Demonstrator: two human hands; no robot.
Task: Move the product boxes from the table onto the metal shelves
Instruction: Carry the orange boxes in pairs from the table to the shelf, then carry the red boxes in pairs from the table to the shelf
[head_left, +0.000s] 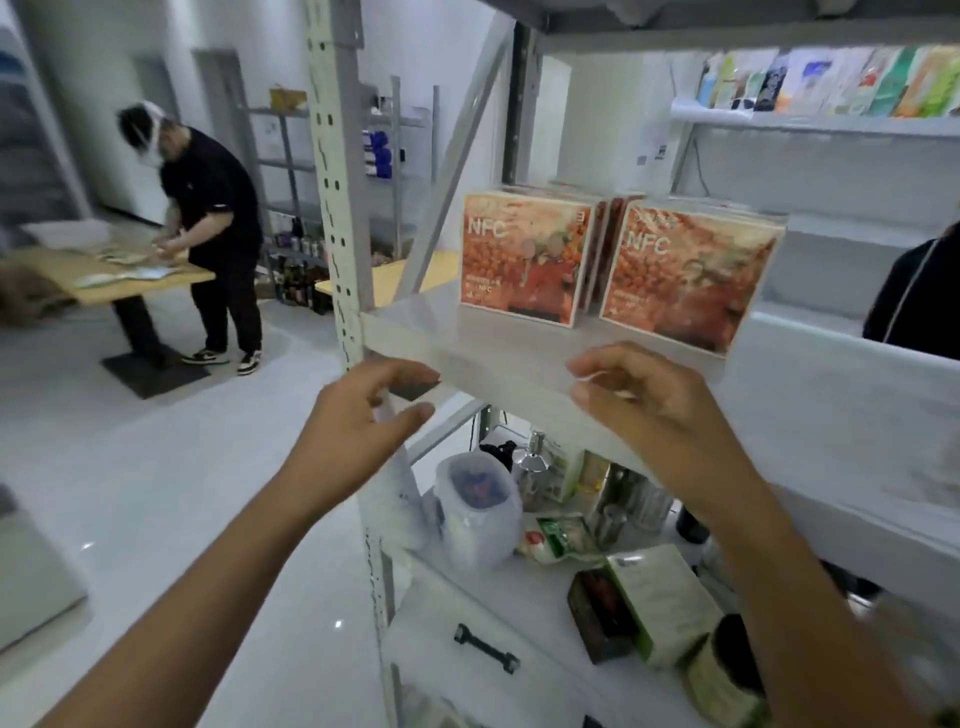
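Note:
Two orange product boxes marked NFC stand upright side by side on the white metal shelf (498, 343): the left box (524, 257) and the right box (685, 273), with more boxes behind them. My left hand (363, 421) hovers in front of the shelf's left front edge, fingers loosely curled and holding nothing. My right hand (649, 405) hangs just below and in front of the right box, fingers loosely bent, also empty. Neither hand touches a box.
A perforated shelf upright (337, 208) rises at the left of the shelf. The lower shelf holds a plastic jar (478, 509), a green packet (660, 603) and a black wrench (485, 647). A person in black (208, 218) works at a wooden table (119, 280). Another person's sleeve (919, 296) shows at right.

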